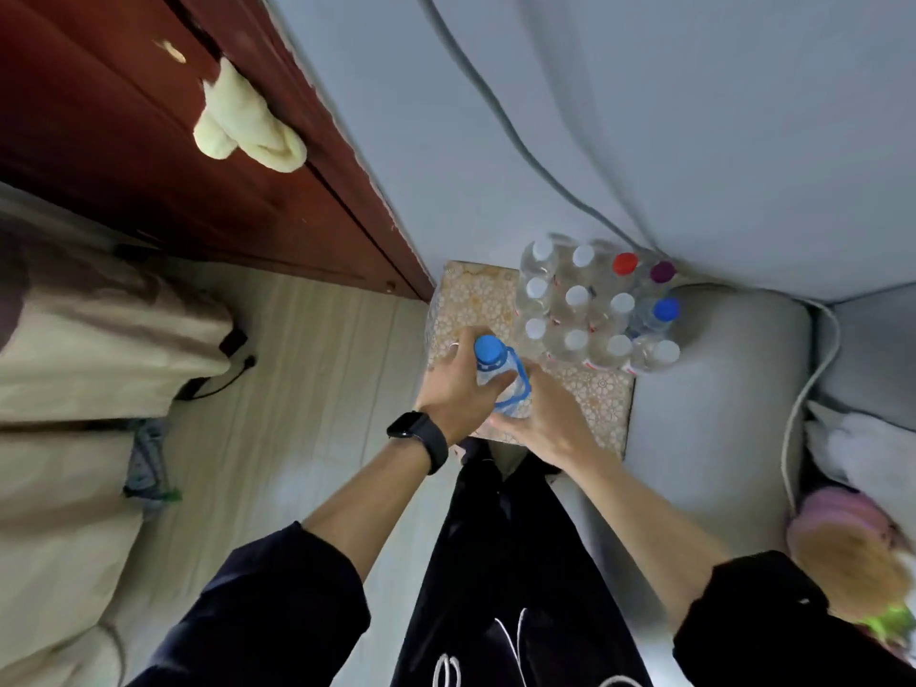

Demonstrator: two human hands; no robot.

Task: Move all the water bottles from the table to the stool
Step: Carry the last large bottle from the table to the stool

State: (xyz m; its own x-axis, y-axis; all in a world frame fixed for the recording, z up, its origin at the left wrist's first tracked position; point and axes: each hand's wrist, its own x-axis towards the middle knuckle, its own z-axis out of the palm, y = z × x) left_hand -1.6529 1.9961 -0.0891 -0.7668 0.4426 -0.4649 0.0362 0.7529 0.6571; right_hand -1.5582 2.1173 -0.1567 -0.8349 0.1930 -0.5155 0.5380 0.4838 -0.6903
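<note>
Both left hand and right hand are curling fingers round the blue-capped bottle above the surface, gripping its likely heavy, slippery body below the cap.

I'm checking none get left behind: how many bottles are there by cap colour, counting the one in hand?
White-capped clear plastic bottles: 9
Blue-capped clear plastic bottles: 2
Red-capped clear plastic bottle: 1
Purple-capped clear plastic bottle: 1
Total: 13

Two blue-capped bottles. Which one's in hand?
The clear plastic bottle with the blue carry loop, nearest the person, gripped by left hand and right hand; the other blue-capped bottle stands untouched at the cluster's right.
</note>
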